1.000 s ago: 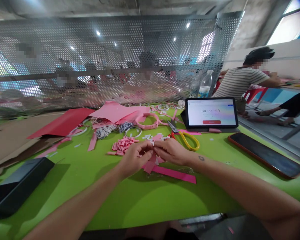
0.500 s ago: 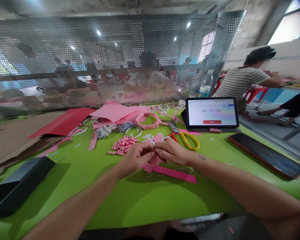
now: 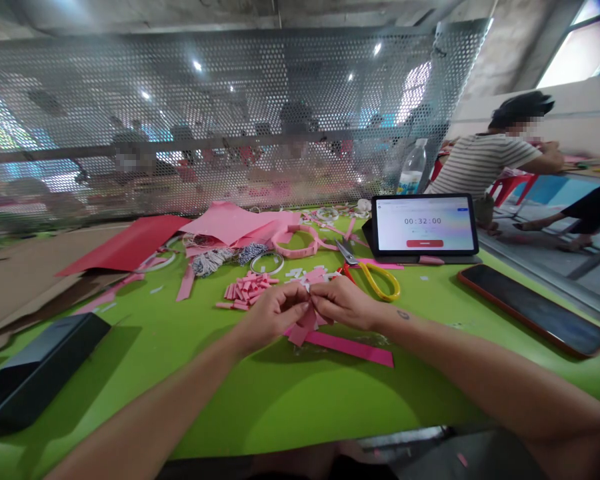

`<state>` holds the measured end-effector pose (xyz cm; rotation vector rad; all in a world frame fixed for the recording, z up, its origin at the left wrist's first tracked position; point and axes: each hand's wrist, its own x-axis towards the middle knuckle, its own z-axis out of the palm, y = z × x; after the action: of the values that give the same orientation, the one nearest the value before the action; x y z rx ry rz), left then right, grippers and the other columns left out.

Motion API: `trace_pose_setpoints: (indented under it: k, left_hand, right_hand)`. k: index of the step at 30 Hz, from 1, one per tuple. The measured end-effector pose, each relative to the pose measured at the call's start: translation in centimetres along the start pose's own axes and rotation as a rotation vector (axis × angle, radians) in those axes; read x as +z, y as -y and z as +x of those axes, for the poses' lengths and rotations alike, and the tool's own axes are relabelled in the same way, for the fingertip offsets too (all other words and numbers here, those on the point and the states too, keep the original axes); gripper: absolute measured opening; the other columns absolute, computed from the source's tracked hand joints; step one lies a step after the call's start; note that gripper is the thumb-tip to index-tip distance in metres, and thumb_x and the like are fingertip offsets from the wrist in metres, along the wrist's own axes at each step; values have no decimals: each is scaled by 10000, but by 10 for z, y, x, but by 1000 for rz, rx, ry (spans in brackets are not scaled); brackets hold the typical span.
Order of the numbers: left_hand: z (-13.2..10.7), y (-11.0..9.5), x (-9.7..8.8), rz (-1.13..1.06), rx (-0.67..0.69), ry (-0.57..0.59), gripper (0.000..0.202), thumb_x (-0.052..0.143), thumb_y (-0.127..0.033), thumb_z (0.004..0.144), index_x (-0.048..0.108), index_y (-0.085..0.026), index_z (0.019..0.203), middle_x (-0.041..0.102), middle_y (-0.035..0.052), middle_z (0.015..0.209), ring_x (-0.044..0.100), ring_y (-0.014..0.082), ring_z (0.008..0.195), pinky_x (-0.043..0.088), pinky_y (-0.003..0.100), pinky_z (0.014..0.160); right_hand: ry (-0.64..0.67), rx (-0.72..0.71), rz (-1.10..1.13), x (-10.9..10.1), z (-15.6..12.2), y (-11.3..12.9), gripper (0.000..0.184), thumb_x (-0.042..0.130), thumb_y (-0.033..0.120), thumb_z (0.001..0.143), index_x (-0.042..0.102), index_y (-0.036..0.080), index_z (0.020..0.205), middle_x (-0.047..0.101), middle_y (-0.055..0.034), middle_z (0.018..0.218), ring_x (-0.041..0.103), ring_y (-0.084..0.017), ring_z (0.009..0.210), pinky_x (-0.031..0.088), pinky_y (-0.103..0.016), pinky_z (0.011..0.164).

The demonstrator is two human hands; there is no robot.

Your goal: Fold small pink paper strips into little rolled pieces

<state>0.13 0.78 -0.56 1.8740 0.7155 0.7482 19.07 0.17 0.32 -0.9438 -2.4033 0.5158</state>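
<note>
Pinching a pink paper piece [image 3: 307,321] between them, the left hand [image 3: 273,315] and right hand [image 3: 343,303] grip closed above the middle of the green tabletop [image 3: 280,407], with cut pink paper bits [image 3: 245,292] heaped unused beside them and one pink paper ring [image 3: 295,243] already formed behind.

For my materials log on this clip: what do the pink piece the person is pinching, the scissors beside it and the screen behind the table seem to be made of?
The pink piece looks like matte paper or thin card, creased and flat-surfaced. The scissors seem to have steel blades, given their metallic sheen, and glossy yellow plastic handles. The screen looks like grey perforated sheet metal, punched with regular round holes.
</note>
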Motion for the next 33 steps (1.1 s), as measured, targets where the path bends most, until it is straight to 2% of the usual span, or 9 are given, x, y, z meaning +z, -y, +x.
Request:
trace_pose_setpoints:
  k: [3, 6, 10, 13, 17, 23, 27, 30, 33]
  left_hand:
    - [0, 0, 2, -20, -2, -9, 124, 512, -222, 844, 557, -134, 768, 527, -3, 701, 489, 92, 663, 397, 201, 620]
    - [0, 1, 2, -103, -26, -65, 117, 529, -245, 838, 551, -145, 781, 536, -10, 690, 522, 94, 647, 440, 212, 614]
    - [2, 3, -1, -208, -105, -239, 146, 573, -294, 809, 564, -149, 809, 561, -10, 712, 556, 102, 631, 509, 247, 603]
    - [4, 4, -5, -264, -151, -346, 175, 628, -298, 768, 569, -143, 824, 605, -1, 723, 594, 113, 633, 523, 243, 581]
    - [6, 4, -7, -372, -194, -334, 220, 658, -280, 754, 550, -134, 879, 673, 35, 769, 660, 164, 732, 543, 273, 655]
    - [5, 12, -9, -499, -263, -309, 310, 674, -235, 753, 547, -129, 1015, 698, 85, 879, 663, 181, 843, 544, 270, 729]
    - [6, 14, -8, -555, -306, -280, 327, 672, -226, 752, 579, -141, 1053, 697, 80, 905, 663, 181, 833, 555, 271, 687]
    - [7, 11, -6, -564, -321, -273, 220, 688, -217, 731, 634, -131, 926, 705, 56, 833, 671, 155, 763, 551, 255, 701]
    - [8, 8, -4, -566, -313, -233, 173, 708, -215, 706, 663, -112, 837, 707, 59, 784, 671, 143, 740, 540, 246, 735]
  right_hand:
    - [-22, 9, 4, 1, 0, 0, 207, 411, 128, 798, 491, 148, 609, 502, 39, 516, 356, -55, 474, 232, -192, 499]
    - [-96, 60, 20, 1, 1, -2, 229, 401, 143, 798, 453, 152, 575, 485, 41, 486, 351, -54, 460, 223, -195, 490]
    - [-235, 211, -23, -4, 4, -14, 285, 358, 162, 820, 414, 161, 540, 451, 38, 449, 331, -56, 438, 203, -209, 477]
    - [-280, 279, -215, -5, 7, -29, 282, 389, 188, 805, 412, 161, 525, 429, 33, 466, 298, -63, 444, 177, -233, 482]
    - [-243, 310, -429, -3, 8, -41, 275, 418, 236, 810, 437, 162, 546, 425, 27, 490, 255, -71, 449, 152, -255, 490]
    - [-275, 357, -516, -2, 6, -44, 301, 419, 289, 821, 452, 166, 549, 475, 13, 499, 290, -76, 440, 144, -255, 478]
    - [-339, 293, -463, 0, 4, -36, 100, 476, 266, 777, 529, 185, 749, 550, 30, 553, 385, -78, 464, 186, -227, 483]
    - [-282, 128, -378, 1, 1, -26, 169, 503, 310, 787, 540, 193, 903, 588, 48, 576, 439, -70, 466, 229, -210, 500]
    - [-217, -44, -404, 2, -3, -20, 247, 522, 411, 803, 569, 213, 943, 600, 48, 577, 468, -72, 475, 250, -210, 515]
